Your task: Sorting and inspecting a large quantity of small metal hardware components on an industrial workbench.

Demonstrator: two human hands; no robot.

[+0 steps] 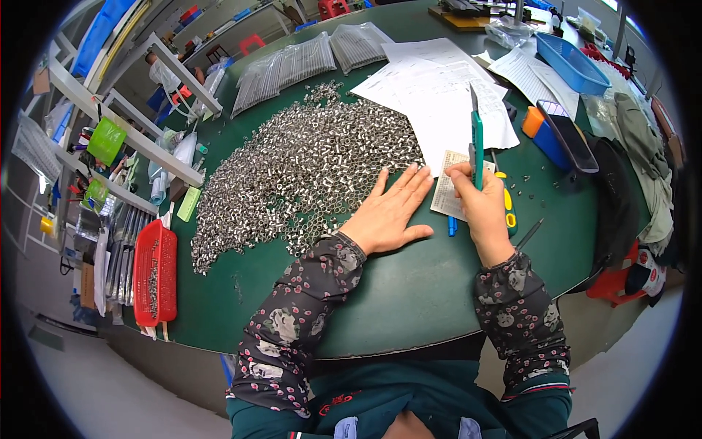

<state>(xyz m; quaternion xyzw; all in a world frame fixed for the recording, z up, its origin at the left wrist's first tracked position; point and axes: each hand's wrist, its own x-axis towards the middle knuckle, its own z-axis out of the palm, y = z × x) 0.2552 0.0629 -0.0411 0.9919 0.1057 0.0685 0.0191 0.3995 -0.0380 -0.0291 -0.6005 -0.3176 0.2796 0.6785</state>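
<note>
My left hand (391,216) lies flat with its fingers spread, palm down at the right edge of a large heap of small silvery metal rings (329,146). In my closed right hand (484,212) is a slim green utility knife (477,139), held upright with its pale metal tip pointing away from me. A small beige printed card (444,194) lies beside and partly behind this hand. Close to it are a blue cap-like piece (453,226), a yellow-and-green handle (510,207) and a dark pointed, pen-like tool (530,234).
White printed sheets (439,91) spread beyond my hands. Bagged tubes (292,62) lie at the far edge. A red basket (170,274) with small parts stands left, by a white rack (139,139). On the right are a phone (569,135), a blue tray (570,62) and a dark bag (614,197).
</note>
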